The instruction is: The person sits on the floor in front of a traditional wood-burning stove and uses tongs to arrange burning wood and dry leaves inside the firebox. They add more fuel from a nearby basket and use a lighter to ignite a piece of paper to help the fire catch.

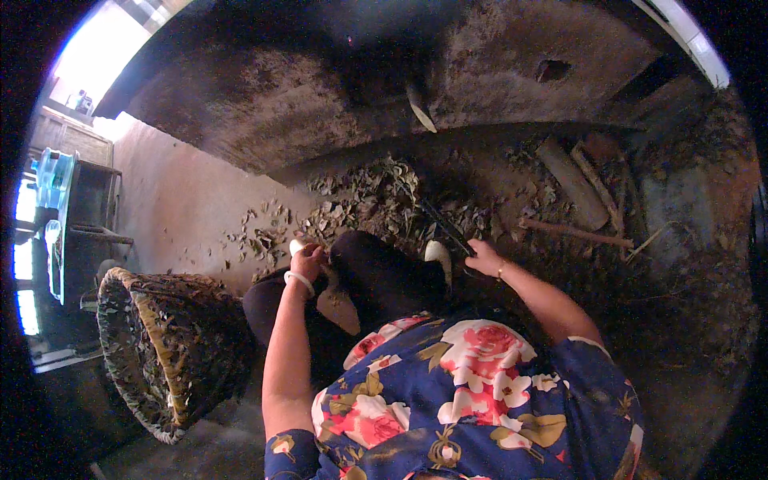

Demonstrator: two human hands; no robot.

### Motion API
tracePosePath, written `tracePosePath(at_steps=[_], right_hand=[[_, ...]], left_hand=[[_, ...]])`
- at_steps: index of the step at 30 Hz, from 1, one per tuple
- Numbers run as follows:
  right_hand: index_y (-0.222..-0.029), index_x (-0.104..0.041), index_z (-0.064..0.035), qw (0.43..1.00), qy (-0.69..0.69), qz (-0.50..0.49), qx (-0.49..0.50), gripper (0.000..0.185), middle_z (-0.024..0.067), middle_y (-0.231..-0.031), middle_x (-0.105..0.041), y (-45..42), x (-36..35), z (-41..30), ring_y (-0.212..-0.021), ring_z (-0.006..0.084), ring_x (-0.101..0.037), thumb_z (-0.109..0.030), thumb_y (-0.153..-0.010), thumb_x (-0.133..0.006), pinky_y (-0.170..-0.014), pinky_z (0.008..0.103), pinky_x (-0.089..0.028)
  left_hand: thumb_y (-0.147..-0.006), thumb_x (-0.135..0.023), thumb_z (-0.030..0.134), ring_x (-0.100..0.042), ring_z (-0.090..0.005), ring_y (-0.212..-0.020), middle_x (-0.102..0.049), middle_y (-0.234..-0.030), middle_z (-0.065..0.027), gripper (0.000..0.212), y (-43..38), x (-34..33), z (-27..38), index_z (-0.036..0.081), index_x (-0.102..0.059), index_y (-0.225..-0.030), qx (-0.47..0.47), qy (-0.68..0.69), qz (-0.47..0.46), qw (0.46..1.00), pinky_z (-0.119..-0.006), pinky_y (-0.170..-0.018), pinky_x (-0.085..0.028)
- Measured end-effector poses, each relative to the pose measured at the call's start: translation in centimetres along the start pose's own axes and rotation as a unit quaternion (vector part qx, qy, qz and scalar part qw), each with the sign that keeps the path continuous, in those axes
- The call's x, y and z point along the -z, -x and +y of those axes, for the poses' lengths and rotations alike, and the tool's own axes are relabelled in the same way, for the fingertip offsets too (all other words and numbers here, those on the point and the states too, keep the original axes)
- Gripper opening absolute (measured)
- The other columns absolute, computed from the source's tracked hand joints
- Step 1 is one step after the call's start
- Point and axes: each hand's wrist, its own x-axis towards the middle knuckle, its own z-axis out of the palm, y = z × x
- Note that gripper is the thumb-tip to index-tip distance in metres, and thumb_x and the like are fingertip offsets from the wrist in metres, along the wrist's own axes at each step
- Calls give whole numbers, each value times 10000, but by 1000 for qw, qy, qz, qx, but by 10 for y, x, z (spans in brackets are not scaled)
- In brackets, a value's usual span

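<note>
My right hand (pixel 485 259) is closed on the near end of a dark tongs-like metal tool (pixel 447 225), whose far end reaches into dry leaves (pixel 360 204) on the dirt floor. My left hand (pixel 308 262), with a white bangle on the wrist, is beside my left knee with its fingers bent. Whether it holds something small I cannot tell. Light-coloured shoe tips show near each hand. The leaves lie in a loose heap in front of my knees, below an earthen stove-like structure (pixel 288 102).
A woven basket (pixel 153 354) lies on its side at the left, with dry leaves in it. Split logs and sticks (pixel 576 186) lie at the right. A stick end (pixel 422 111) sticks out of the earthen structure. Shelving (pixel 93 204) stands at the far left.
</note>
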Motion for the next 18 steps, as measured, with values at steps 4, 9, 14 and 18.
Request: tracePosePath(at_steps=[4, 9, 14, 18], right_hand=[[-1069, -433, 29, 995, -88, -18, 37, 410, 83, -890, -535, 64, 51, -67, -813, 124, -483, -100, -704, -569, -719, 265, -417], [-1086, -425, 30, 996, -70, -2, 49, 407, 51, -879, -540, 117, 108, -130, -813, 106, -482, -69, -707, -537, -736, 255, -419], [-1077, -447, -2, 991, -64, 39, 112, 344, 20, -765, -478, 93, 150, -183, -655, 79, -453, 0, -734, -472, -571, 227, -390], [-983, -499, -13, 986, -138, 43, 77, 227, 2, -625, -460, 25, 180, -252, -495, 71, -424, -17, -760, -454, -448, 233, -351]], left_hand=[[-828, -529, 145, -564, -154, -639, -594, -761, -84, 226, 8, 0, 12, -29, -550, -970, -7, -27, -11, 1000, -262, -580, -454], [-832, -539, 157, -524, -136, -570, -566, -736, -44, 258, 7, -8, 19, 5, -521, -1039, 7, -16, -30, 999, -270, -485, -430], [-838, -531, 154, -566, -136, -642, -606, -840, -67, 255, 1, -20, 24, 8, -534, -1047, 7, -92, -36, 995, -267, -498, -439], [-829, -547, 157, -568, -131, -678, -614, -868, -63, 273, -2, -18, 14, -4, -539, -1049, -30, -64, -20, 997, -258, -581, -448]])
